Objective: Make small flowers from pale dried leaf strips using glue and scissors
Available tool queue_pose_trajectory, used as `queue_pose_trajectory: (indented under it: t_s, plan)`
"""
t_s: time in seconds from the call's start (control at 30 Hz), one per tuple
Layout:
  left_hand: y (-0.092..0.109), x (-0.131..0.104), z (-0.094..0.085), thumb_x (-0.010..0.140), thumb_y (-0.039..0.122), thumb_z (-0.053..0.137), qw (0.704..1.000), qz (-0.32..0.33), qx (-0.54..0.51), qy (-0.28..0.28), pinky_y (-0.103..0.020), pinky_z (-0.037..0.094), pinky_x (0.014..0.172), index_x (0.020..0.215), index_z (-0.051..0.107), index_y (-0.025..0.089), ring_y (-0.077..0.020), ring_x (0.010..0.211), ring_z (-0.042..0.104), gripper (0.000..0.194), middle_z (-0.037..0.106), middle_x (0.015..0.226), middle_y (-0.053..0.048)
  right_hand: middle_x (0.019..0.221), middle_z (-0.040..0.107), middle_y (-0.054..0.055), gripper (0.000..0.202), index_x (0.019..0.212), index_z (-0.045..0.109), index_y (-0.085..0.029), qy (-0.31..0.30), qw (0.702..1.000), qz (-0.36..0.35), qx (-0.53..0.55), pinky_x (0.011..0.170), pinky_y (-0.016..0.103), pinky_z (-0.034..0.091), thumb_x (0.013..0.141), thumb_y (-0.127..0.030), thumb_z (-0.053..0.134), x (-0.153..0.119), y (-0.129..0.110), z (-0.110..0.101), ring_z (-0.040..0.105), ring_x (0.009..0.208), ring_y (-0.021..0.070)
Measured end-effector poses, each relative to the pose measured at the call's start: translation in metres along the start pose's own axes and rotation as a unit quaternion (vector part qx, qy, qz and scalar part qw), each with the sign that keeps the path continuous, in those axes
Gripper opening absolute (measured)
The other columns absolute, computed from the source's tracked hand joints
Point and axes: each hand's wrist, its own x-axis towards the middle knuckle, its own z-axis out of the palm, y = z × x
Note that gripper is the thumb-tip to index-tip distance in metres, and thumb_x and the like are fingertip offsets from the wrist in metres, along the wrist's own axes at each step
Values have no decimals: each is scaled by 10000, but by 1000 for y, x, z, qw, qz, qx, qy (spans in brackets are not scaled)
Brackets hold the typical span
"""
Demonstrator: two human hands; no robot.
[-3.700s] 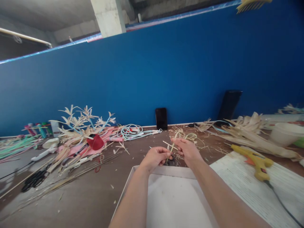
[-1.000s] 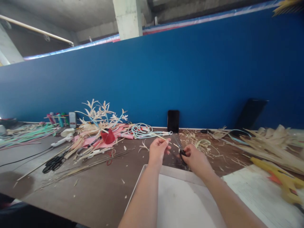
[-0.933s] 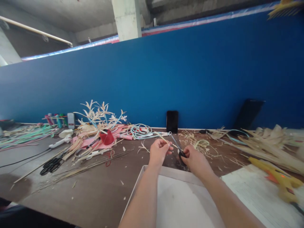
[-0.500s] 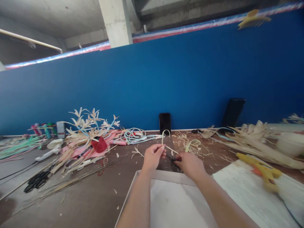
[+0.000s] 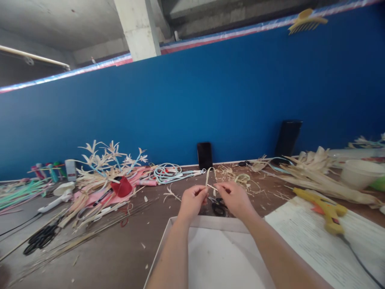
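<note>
Just beyond a shallow white box (image 5: 222,257), my left hand (image 5: 193,199) pinches a thin pale strip (image 5: 211,170) that curves up in a small loop above the fingertips. My right hand (image 5: 233,195) is close beside it on the right, thumb and fingers closed on the other end of the strip, near a short pale piece between the hands. Small black-handled scissors (image 5: 218,207) lie on the table below and between the hands. Fine detail at the fingertips is too small to tell.
A yellow glue gun (image 5: 326,208) lies on paper (image 5: 345,245) at right, near husks (image 5: 325,180) and a white bowl (image 5: 359,173). Leftward are pale flowers (image 5: 104,160), a red object (image 5: 122,186) and black scissors (image 5: 42,237). A phone (image 5: 205,155) leans against the blue partition (image 5: 180,104).
My right hand has let go of the small scissors, which now lie on the table, and has risen to the strip. The view has shifted slightly.
</note>
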Motion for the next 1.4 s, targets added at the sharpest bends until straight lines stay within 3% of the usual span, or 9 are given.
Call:
queue_pose_trajectory:
  t_s: [0.1, 0.2, 0.3, 0.4, 0.6, 0.7, 0.87, 1.07, 1.4]
  plan:
    - [-1, -2, 2, 691, 422, 616, 999, 8, 17, -37, -190, 388, 457, 756, 664, 146, -76, 468, 446, 288, 541, 561, 9, 837, 655, 40, 372, 1004, 669, -217, -11, 980, 49, 192, 608, 260, 428, 776, -461, 506, 1, -6, -2, 564, 714, 165]
    - [-2, -5, 3, 702, 428, 598, 995, 15, 50, -85, -191, 328, 434, 740, 652, 145, -70, 448, 405, 291, 527, 551, 10, 705, 610, 9, 460, 1113, 619, -221, -56, 928, 127, 346, 402, 197, 308, 723, -464, 578, 1, -9, -2, 458, 511, 96]
    - [-1, -7, 2, 717, 417, 580, 989, 9, 88, -121, -190, 262, 421, 703, 640, 139, -62, 434, 341, 285, 470, 503, 25, 771, 597, 14, 389, 1024, 658, -219, -65, 873, 137, 463, 348, 163, 218, 683, -408, 643, 2, -7, -2, 396, 488, 53]
    - [2, -8, 0, 726, 397, 567, 984, 13, 113, -136, -194, 225, 429, 662, 630, 138, -61, 444, 306, 274, 445, 490, 31, 819, 600, 23, 277, 874, 688, -195, -35, 847, 143, 511, 332, 145, 197, 660, -371, 673, 5, -4, -4, 380, 487, 37]
    - [6, -9, -3, 730, 369, 554, 982, 41, 137, -122, -203, 282, 496, 651, 644, 149, -86, 511, 392, 251, 540, 563, 11, 996, 632, 67, 323, 944, 661, -194, -55, 837, 150, 524, 312, 150, 200, 708, -411, 628, 3, -6, -7, 442, 489, 43]
    - [4, -8, -4, 735, 346, 542, 982, 37, 150, -113, -207, 295, 503, 667, 653, 151, -88, 510, 407, 234, 558, 570, 14, 971, 649, 77, 365, 980, 651, -200, -59, 849, 151, 502, 307, 161, 199, 707, -440, 619, 1, -7, -4, 455, 472, 53]
    - [4, -7, -4, 720, 346, 560, 976, 30, 166, -135, -214, 297, 496, 666, 672, 149, -95, 512, 427, 233, 577, 572, 4, 810, 635, 32, 311, 829, 694, -182, 37, 852, 160, 497, 318, 164, 224, 599, -388, 725, 4, -4, 0, 437, 491, 54]
    - [10, -9, -4, 697, 333, 604, 985, 8, 101, -140, -206, 313, 488, 752, 691, 157, -86, 496, 433, 205, 611, 610, -17, 720, 598, -2, 327, 848, 695, -191, 119, 838, 175, 503, 308, 164, 226, 569, -352, 750, 9, 3, 1, 387, 454, 40]
    - [6, -7, -10, 690, 406, 624, 985, -59, 64, -147, -189, 225, 419, 865, 678, 139, -41, 425, 347, 324, 595, 612, -16, 800, 611, 17, 344, 865, 697, -176, 153, 823, 178, 518, 309, 144, 259, 578, -358, 749, 8, 7, 3, 386, 438, 17]
